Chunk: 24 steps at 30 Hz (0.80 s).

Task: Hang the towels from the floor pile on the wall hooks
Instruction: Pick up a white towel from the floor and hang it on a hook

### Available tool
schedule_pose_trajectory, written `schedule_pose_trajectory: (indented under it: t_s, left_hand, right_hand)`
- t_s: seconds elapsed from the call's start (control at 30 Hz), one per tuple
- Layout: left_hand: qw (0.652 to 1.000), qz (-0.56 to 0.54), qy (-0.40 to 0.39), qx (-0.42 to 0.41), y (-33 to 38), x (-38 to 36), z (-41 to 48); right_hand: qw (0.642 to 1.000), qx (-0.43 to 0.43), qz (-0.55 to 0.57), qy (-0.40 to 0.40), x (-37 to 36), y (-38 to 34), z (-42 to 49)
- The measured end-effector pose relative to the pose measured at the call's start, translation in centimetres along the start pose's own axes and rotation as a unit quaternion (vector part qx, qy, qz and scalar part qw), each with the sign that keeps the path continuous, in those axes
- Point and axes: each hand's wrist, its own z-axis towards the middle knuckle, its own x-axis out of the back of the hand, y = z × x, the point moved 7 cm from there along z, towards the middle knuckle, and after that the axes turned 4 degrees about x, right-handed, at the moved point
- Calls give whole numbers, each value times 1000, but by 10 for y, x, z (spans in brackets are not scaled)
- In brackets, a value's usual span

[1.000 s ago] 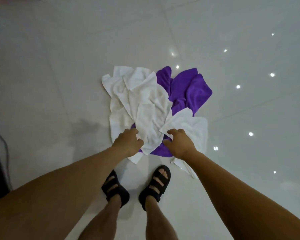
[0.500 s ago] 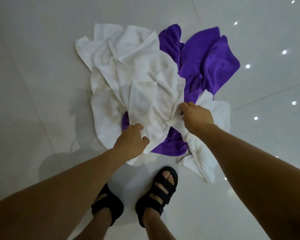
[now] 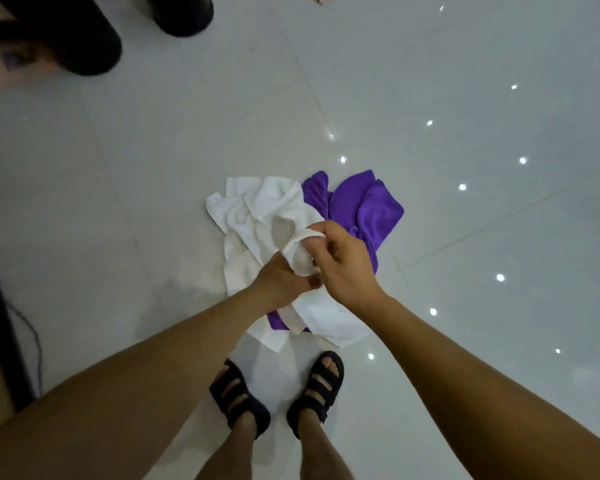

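Sprawling over the glossy pale tiled floor (image 3: 465, 98): crumpled white terry towels (image 3: 253, 206), overlapping a purple microfibre towel (image 3: 371, 209). Raised off that heap by its bunched edge, one white towel (image 3: 300, 252), pinched in curled fingers of the right hand (image 3: 343, 268) and clutched lower down by the left hand (image 3: 281, 282), probably hunting for a corner fit for hanging. No wall hooks in view. Left fingertips mostly buried under cloth and the other hand. Blurred dark shapes (image 3: 84, 39) at top left, cut off and unreadable.

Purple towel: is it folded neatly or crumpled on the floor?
Crumpled: the purple towel lies bunched in uneven folds, partly under white towels.
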Motion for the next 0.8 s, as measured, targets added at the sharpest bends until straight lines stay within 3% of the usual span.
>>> schedule_pose_trajectory:
  t_s: [0.07, 0.17, 0.3, 0.43, 0.57, 0.67, 0.8]
  left_hand:
    - [997, -81, 6, -5, 40, 25, -35]
    - [995, -102, 20, -9, 86, 67, -89]
    - [980, -197, 17, -11, 132, 124, -161]
    - [930, -364, 34, -30, 167, 188, -220]
    - [887, -452, 35, -83, 207, 247, -275]
    - [869, -474, 40, -139, 234, 284, -316]
    - [872, -445, 51, -196, 252, 311, -364]
  right_hand:
    - [997, 10, 74, 33, 11, -58, -5]
    - [987, 19, 147, 60, 26, -127, -8]
    - [991, 11, 119, 56, 39, -185, -9]
    - [992, -72, 106, -7, 31, -213, -11]
    - [965, -127, 189, -126, -6, -246, -23]
    - [957, -99, 201, -186, -33, -290, -31]
    - [976, -21, 208, -65, -26, -365, -24]
